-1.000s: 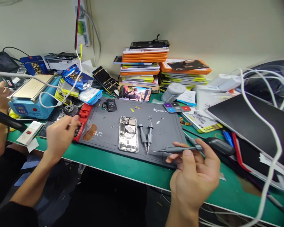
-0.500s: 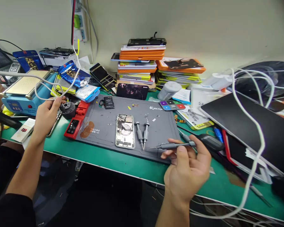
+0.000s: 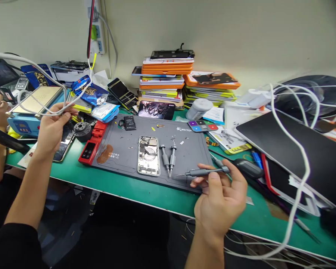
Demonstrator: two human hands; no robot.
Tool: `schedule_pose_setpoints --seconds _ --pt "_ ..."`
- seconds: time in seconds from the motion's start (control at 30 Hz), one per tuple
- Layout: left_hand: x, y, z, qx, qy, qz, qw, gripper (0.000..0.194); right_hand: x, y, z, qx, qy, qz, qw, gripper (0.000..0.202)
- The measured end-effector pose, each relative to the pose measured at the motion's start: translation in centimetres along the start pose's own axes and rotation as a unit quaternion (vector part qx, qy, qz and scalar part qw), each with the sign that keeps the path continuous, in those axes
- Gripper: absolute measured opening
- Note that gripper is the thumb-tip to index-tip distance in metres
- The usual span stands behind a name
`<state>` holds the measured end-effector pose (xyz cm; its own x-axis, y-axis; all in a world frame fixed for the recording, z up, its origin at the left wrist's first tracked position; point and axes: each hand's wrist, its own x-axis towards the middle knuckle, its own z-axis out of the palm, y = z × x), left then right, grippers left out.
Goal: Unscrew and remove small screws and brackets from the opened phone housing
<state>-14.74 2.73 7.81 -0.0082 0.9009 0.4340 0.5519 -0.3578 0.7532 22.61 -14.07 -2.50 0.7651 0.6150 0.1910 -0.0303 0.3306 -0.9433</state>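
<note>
Pointing left, the screwdriver [image 3: 203,172] has its long axis nearly level across the view, its cap end to the right and slightly farther off. The right hand [image 3: 222,200] grips it with curled fingers, above the near right part of the mat [image 3: 123,149]. The left hand [image 3: 52,129] pinches the cable [image 3: 53,79], which loops over the heater [image 3: 25,127] at the left. The opened phone [image 3: 149,156] lies on the mat, long axis running near to far; two drivers [image 3: 168,160] lie just right of it, tips together at the near end.

Farther left on the mat is a battery [image 3: 130,123]; the red unit [image 3: 87,152] sits at the left edge, beside the round holder [image 3: 82,131]. The lit screen [image 3: 156,110] stands at the far edge, before the stacks [image 3: 162,80]. At the right, a thick cord [image 3: 307,164] crosses in front of the black slab [image 3: 291,145].

A second ago the left hand was near the red unit, off the cable — now it holds it, and the cable's left stretch has risen. The right hand's grip is unchanged.
</note>
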Motion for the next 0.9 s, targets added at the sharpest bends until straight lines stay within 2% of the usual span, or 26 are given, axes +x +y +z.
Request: schedule_pose_setpoints --seconds 0.07,0.13,0.2,0.3,0.37,0.43,0.5,0.57,0.63,0.73,0.83,0.9 --pt "-0.5 -0.4 0.2 0.125 0.018 0.055 0.991 0.026 0.0 0.0 0.1 0.000 0.000 -0.001 1.000 0.043" --pt "-1.3 -1.0 0.4 0.249 0.025 0.107 0.962 0.030 0.1 -0.1 0.1 -0.001 -0.002 0.001 1.000 0.043" --pt "-2.2 -1.6 0.8 0.312 0.024 0.136 0.940 0.036 0.1 -0.3 0.2 -0.001 -0.004 0.004 1.000 0.043" --pt "-3.3 -2.3 1.5 0.309 0.000 0.120 0.943 0.089 0.0 -0.5 0.2 -0.002 -0.007 0.009 1.000 0.041" --pt "-3.8 -2.5 1.9 0.309 -0.036 0.058 0.949 0.108 0.0 -0.4 0.2 -0.002 -0.009 0.009 1.000 0.041" --pt "-3.9 -2.7 2.1 0.319 -0.071 -0.003 0.945 0.107 0.0 -0.3 0.1 -0.003 -0.010 0.008 1.000 0.041" --pt "-3.6 -3.1 2.1 0.320 -0.093 -0.028 0.942 0.099 0.0 -0.2 0.0 -0.004 -0.013 0.008 1.000 0.041" --pt "-2.8 -3.8 1.7 0.300 -0.096 -0.002 0.949 0.094 0.0 -0.1 -0.1 -0.003 -0.017 0.010 1.000 0.041" --pt "-1.8 -4.9 1.2 0.269 -0.105 0.051 0.956 0.097 0.1 0.0 -0.1 0.000 -0.018 0.012 1.000 0.040" --pt "-0.3 -6.6 0.3 0.254 -0.117 0.115 0.953 0.093 0.1 0.0 -0.1 0.001 -0.018 0.010 1.000 0.041" --pt "0.4 -7.7 -0.3 0.259 -0.139 0.144 0.945 0.086 0.1 -0.1 -0.1 -0.001 -0.018 0.007 1.000 0.040" --pt "0.0 -7.7 -0.7 0.268 -0.124 0.144 0.945 0.082 0.1 -0.1 0.0 0.003 -0.018 0.006 1.000 0.039"
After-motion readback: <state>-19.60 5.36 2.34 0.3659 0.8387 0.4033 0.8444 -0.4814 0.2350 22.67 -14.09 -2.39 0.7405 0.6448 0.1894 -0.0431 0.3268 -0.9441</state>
